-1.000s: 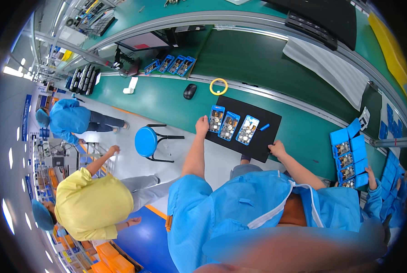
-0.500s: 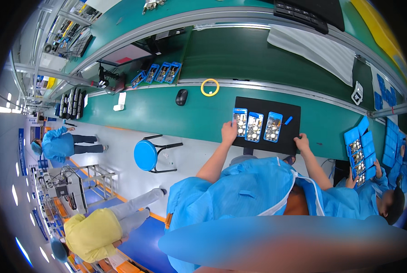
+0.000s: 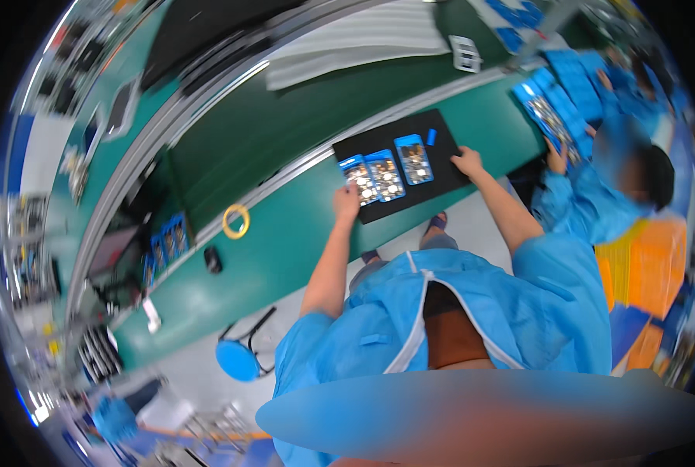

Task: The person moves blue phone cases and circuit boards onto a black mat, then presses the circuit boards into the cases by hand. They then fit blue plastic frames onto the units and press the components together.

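Note:
A flat black mat [image 3: 409, 201] lies on the green bench near its front edge. Three blue trays with circuit boards rest on it: a left tray [image 3: 357, 177], a middle tray [image 3: 385, 175] and, a little apart, a right tray [image 3: 414, 159]. Beside the right tray is a small blue piece [image 3: 431, 138]. My left hand [image 3: 346, 202] is closed at the mat's left edge, its fingertips against the left tray. With fingers closed, my right hand [image 3: 467, 162] grips the mat's right edge. The undersides of both grips are hidden.
Left along the green bench [image 3: 285, 226] are a yellow ring [image 3: 236, 222], a black mouse [image 3: 213, 260] and more blue trays [image 3: 170, 240]. A blue stool [image 3: 238, 360] stands on the floor. At right a co-worker's hand [image 3: 556, 158] holds blue trays [image 3: 546, 113].
The whole view has swung, so the bench now slants and the mat appears further left and higher. Both my hands stay at the mat's edges, and the trays keep their places on it.

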Demonstrator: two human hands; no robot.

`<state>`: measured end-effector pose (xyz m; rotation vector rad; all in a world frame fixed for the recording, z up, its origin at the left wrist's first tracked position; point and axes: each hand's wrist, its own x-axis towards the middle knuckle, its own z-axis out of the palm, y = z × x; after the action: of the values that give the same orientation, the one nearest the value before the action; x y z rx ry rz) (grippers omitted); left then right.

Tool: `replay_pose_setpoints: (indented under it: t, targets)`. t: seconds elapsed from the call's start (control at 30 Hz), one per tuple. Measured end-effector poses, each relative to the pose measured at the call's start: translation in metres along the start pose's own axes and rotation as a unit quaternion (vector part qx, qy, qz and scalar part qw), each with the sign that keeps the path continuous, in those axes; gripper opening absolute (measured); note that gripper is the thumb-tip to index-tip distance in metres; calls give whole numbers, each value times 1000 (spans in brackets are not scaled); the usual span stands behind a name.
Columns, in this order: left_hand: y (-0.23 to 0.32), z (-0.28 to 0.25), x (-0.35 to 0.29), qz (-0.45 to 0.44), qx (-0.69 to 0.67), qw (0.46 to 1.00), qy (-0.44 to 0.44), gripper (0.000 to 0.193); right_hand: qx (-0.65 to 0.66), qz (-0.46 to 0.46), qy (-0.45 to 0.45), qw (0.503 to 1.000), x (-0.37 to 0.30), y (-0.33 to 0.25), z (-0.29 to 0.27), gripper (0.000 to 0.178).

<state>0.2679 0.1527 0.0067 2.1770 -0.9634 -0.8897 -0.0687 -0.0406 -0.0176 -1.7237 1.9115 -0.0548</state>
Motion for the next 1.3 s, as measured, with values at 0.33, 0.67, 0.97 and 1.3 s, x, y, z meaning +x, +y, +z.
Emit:
replay_pose_setpoints:
  t: [0.33,0.67,0.97,1.3]
  targets:
    - [31,43,9,-60,-37,997,3,51,62,8,0,998,21,12,-35,62]
    - [18,56,-2,-186,-303,933,57,48,169,-107,33,979,67,33,-79,36]
    - [16,24,-45,-231,-221,944,81,56,350,26,492,797,336,83,-276,16]
    - [15,8,-15,-183,-171,967,50,55,-171,-80,167,968,447,92,-258,109]
